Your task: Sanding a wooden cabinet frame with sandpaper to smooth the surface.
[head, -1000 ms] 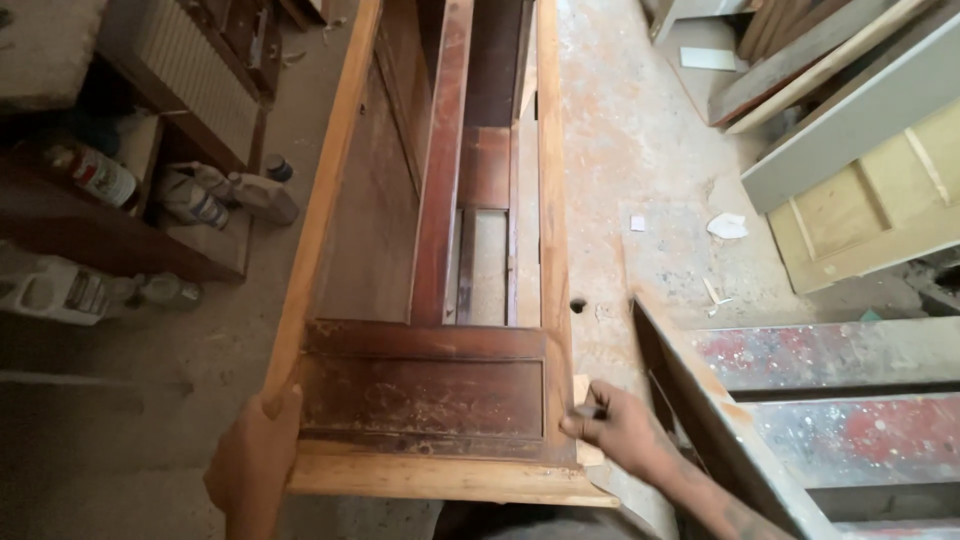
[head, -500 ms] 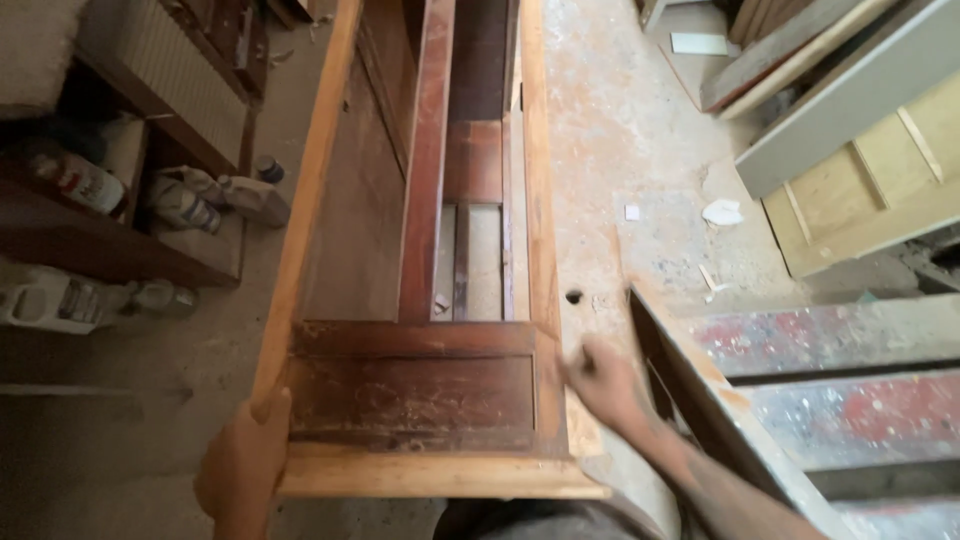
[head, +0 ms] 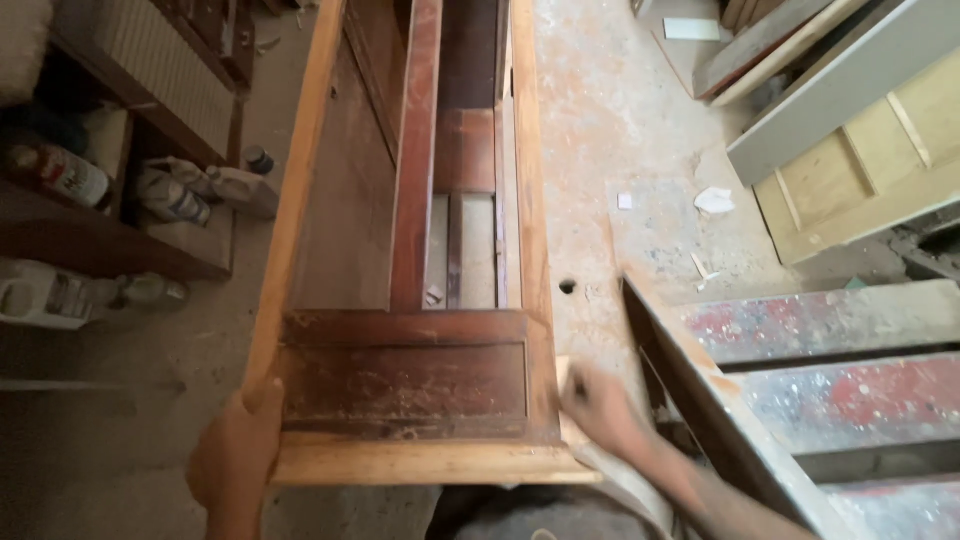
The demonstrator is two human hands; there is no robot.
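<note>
At nine o'clock a shelf (head: pixel 110 250) holds plastic bottles (head: pixel 170 195). At seven o'clock the left hand (head: pixel 235 460) grips the near left corner of a long wooden door frame (head: pixel 400 390), fingers curled over its pale edge. The frame runs from six toward twelve o'clock. At five o'clock the right hand (head: pixel 600 410), blurred, rests against the frame's right edge; its grasp cannot be told. Paint-spattered boards (head: pixel 820 330) lie at three o'clock on the dusty counter (head: pixel 620 130).

Long brown panelled wooden door frame (head: pixel 405 300): left hand (head: pixel 235 465) grips its near-left edge; right hand (head: pixel 600 410), blurred, against its right edge.
</note>
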